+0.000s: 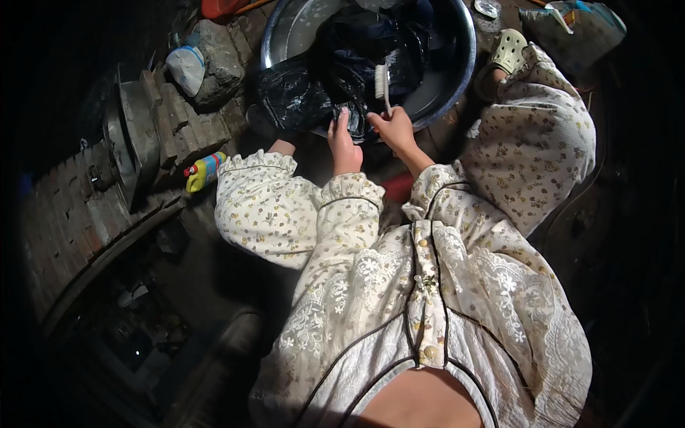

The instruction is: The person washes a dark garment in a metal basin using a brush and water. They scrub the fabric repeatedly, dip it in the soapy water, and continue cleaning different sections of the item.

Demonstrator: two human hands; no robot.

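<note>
A dark, wet garment with soapy streaks lies in a round metal basin, its near part draped over the basin's near-left rim. My left hand grips the near edge of the cloth, fingers pointing away from me. Just to its right, my right hand is closed round the handle of a scrub brush. The brush's pale bristles face left, over the garment. Greyish water shows along the basin's inner sides.
At left, a yellow bottle with a red cap lies beside a brick ledge. Farther back are a white pouch and a stone block. My foot in a pale clog and a plastic bag are right of the basin.
</note>
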